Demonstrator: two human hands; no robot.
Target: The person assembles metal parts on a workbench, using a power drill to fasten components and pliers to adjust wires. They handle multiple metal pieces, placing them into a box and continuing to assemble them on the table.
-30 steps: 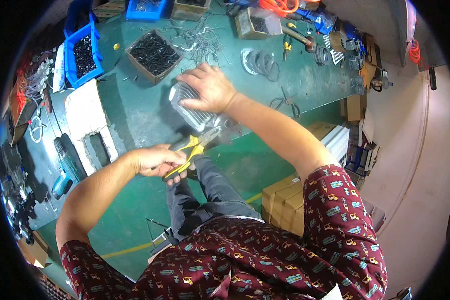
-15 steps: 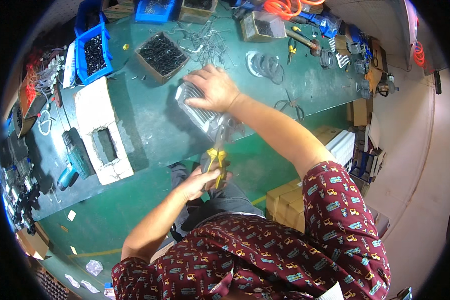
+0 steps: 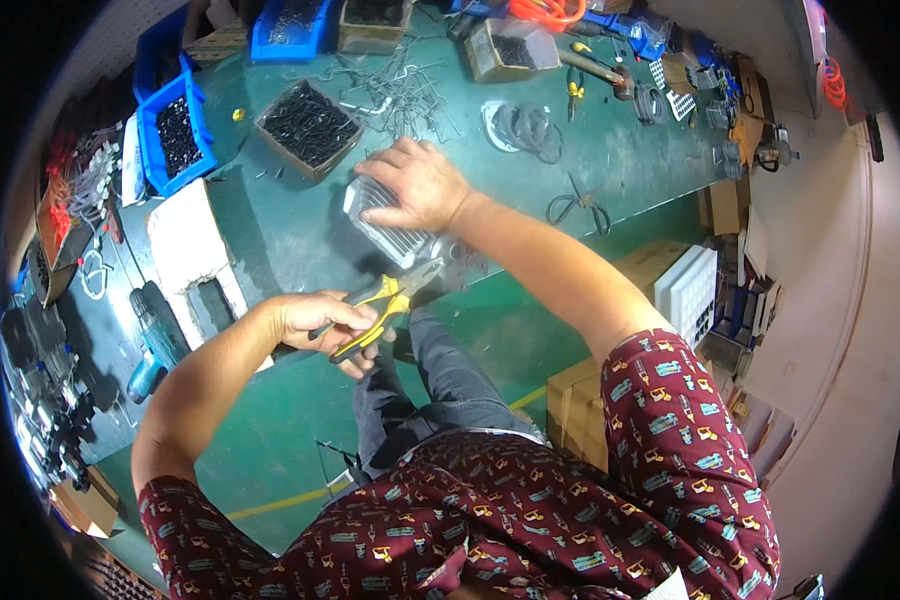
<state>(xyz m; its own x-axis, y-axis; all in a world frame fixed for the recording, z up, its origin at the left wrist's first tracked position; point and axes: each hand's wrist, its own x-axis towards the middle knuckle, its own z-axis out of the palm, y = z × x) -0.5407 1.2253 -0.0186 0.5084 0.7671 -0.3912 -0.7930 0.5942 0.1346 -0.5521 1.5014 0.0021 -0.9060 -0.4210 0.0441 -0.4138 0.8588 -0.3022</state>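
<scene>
In my left hand [image 3: 322,320] is a pair of pliers [image 3: 394,298] with yellow and black handles. The handles are spread, and the jaws point up and right, close to the lower end of a silver finned metal housing [image 3: 398,240]. That housing lies near the front edge of the workbench. My right hand [image 3: 418,190] lies over its top, fingers curled over the far side and thumb across the fins. Part of the housing is hidden under this hand. Whether the jaws touch the metal, I cannot tell.
Beyond the housing stand a box of black screws [image 3: 308,128] and loose bent wires [image 3: 402,95]. Blue bins [image 3: 175,140], a white foam block [image 3: 185,240] and a teal drill [image 3: 155,345] are at left. Scissors [image 3: 578,205] and clear rings [image 3: 525,130] lie at right.
My left hand has moved left and up with the pliers, which have tilted from upright to slanting right, away from the housing's lower end. My right hand stays on the housing.
</scene>
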